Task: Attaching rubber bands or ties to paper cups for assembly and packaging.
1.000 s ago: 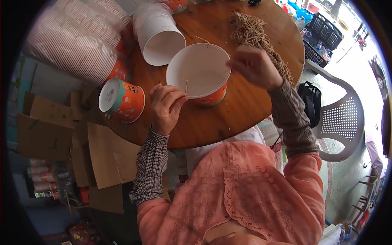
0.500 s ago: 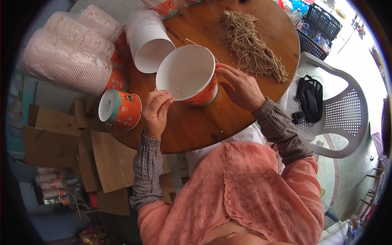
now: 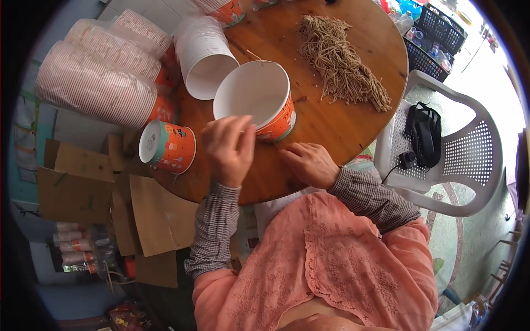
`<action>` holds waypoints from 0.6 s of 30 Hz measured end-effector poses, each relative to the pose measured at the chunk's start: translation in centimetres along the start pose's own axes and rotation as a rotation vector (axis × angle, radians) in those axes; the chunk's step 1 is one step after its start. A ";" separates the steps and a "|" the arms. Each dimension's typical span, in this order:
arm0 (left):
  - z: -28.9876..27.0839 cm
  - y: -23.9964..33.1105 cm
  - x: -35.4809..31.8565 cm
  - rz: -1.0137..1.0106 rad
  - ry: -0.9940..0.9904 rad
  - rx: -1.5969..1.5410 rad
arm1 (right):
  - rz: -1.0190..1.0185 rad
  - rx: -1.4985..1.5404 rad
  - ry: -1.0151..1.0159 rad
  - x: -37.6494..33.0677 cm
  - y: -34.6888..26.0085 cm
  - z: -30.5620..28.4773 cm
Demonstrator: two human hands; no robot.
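Observation:
A large paper bucket (image 3: pixel 252 88), white inside and orange and teal outside, stands tilted on the round wooden table. A thin tan cord (image 3: pixel 255 55) sticks up at its far rim. In front of the near rim is my left hand (image 3: pixel 229 149), slightly blurred, its thumb apart from the fingers. It overlaps part of the bucket, and nothing shows in it. My right hand (image 3: pixel 312 164) is low over the table (image 3: pixel 265 179), right of the left hand and apart from the bucket. Its fingers bend downward and their tips are partly hidden.
Tan cords (image 3: pixel 342 63) lie bundled at the far right. White buckets (image 3: pixel 210 69) are nested behind. An orange bucket (image 3: pixel 168 146) lies sideways at the left, near wrapped bucket stacks (image 3: pixel 96 77). Cardboard boxes (image 3: pixel 160 215) stand below left; a grey plastic chair (image 3: pixel 469 149) stands right.
My right hand has left the bucket's right side and come down toward me. My left hand has let go of the cord at the near rim and moved right and nearer.

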State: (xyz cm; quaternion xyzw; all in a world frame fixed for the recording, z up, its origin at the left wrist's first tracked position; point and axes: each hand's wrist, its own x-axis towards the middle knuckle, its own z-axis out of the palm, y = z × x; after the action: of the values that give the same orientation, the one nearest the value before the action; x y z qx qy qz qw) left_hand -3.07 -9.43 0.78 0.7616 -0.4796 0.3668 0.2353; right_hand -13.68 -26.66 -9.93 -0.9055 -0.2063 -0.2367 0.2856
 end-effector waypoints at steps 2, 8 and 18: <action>1.0 3.1 2.1 -0.019 -0.093 0.085 | -0.004 -0.014 -0.016 -0.1 -0.1 0.6; 0.4 2.0 2.9 -0.143 -0.279 0.138 | -0.026 0.116 0.132 -0.6 -0.4 0.7; -15.3 -16.2 -8.7 -1.171 0.440 -0.972 | 0.146 0.187 0.168 -1.1 -0.6 -0.3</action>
State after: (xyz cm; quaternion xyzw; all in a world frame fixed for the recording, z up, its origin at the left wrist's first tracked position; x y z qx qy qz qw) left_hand 4.08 13.22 3.29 0.6122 -0.0500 0.0751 0.7856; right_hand -14.96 -26.64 -10.02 -0.8645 -0.1363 -0.2701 0.4014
